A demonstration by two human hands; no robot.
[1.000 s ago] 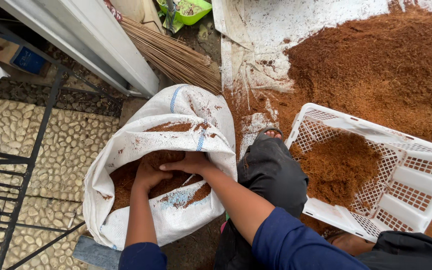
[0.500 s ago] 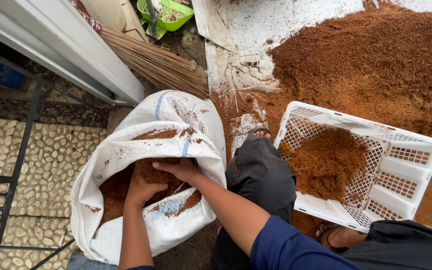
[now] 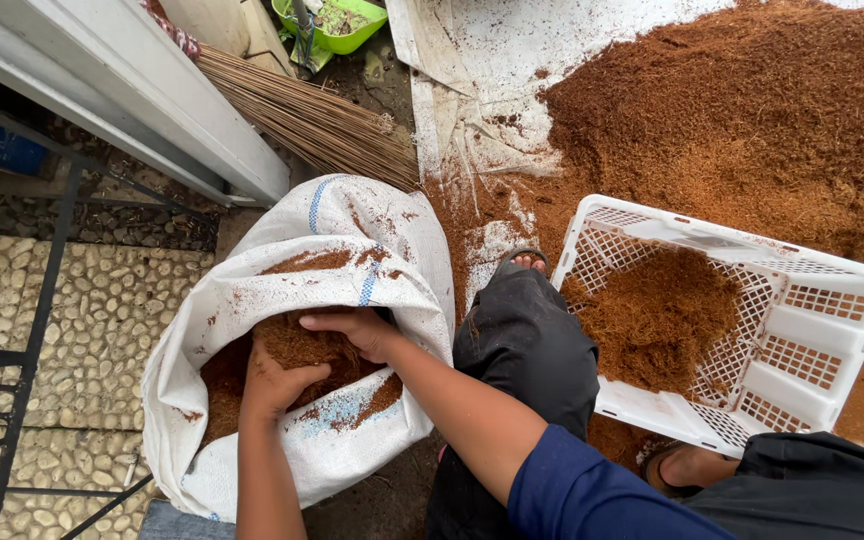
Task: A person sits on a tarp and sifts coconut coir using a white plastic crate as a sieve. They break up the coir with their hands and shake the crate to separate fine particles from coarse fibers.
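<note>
Both hands are down in the mouth of the white woven plastic sack (image 3: 352,250) now, and against a second ago the view has slid a little so the sack sits more central; the hands themselves have barely shifted, still working the same spot. My left hand (image 3: 277,380) is cupped and closed loosely around a clump of the reddish-brown fibrous coir (image 3: 297,345), palm up under it; my right hand (image 3: 357,328) lies flat over the top, fingers spread, pressing that clump down rather than gripping it. So the coir is inside the sack, packed between the two palms near the front lip, with more of it dusting the sack's folded rim. I read that as the fill settling lower, since the clump looks more tucked in than it did half a second back. Just right of my dark-trousered knee (image 3: 527,340) the white plastic lattice basket (image 3: 802,340) holds a smaller heap of the same fibre, and the big loose pile (image 3: 752,110) spreads behind it. A bundle of thin brown broom sticks (image 3: 302,115) lies beyond the sack
</note>
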